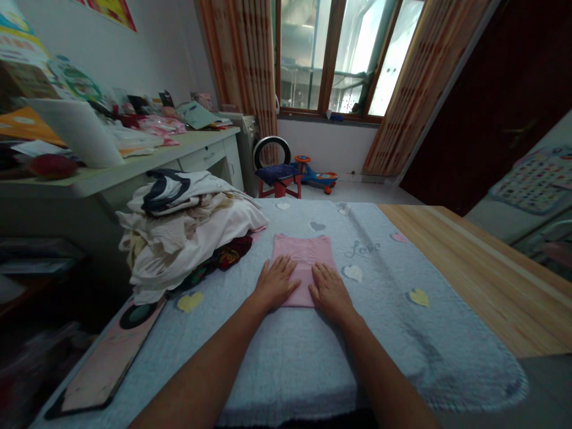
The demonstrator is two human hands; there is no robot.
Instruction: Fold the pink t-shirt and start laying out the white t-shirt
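A pink garment (304,253), folded into a neat rectangle, lies flat in front of me on a light blue cloth with heart patterns (308,363). My left hand (277,283) rests on its left side, palm down with the fingers stretched forward. On the right side of the garment lies my right hand (330,289), also flat, fingers extended. Both hands touch the fabric without gripping it. The exact kind of garment cannot be made out from the folded shape.
A heap of crumpled clothes (192,226) sits at the left, beside a pink smartphone-shaped board (111,351). Bare wood (482,268) shows on the right. Farther off are a cluttered desk (196,152), a red stool (279,188) and a blue ride-on toy (315,176).
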